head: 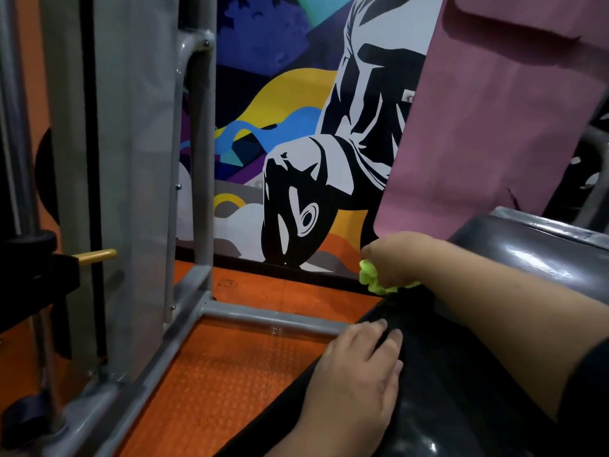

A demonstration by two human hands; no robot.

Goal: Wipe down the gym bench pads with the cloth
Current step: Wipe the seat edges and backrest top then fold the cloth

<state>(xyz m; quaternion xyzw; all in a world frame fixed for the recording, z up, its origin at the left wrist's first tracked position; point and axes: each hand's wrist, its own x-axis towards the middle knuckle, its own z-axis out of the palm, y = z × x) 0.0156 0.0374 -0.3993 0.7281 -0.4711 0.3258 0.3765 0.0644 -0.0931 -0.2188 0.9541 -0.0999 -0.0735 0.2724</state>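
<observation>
Two hands: right hand (393, 258) clutches one cloth (379, 279); left hand (357, 367) flat on pad (468, 400).

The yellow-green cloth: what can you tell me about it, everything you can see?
The cloth is a bright yellow-green, soft-looking rag, bunched into a crumpled wad. Only its edges show, poking out beneath the right hand, which grips it and covers most of it. It sits pressed against the far end of the shiny black bench pad, close to the painted wall. The left hand rests flat on the same pad, nearer the camera, apart from the cloth.
</observation>
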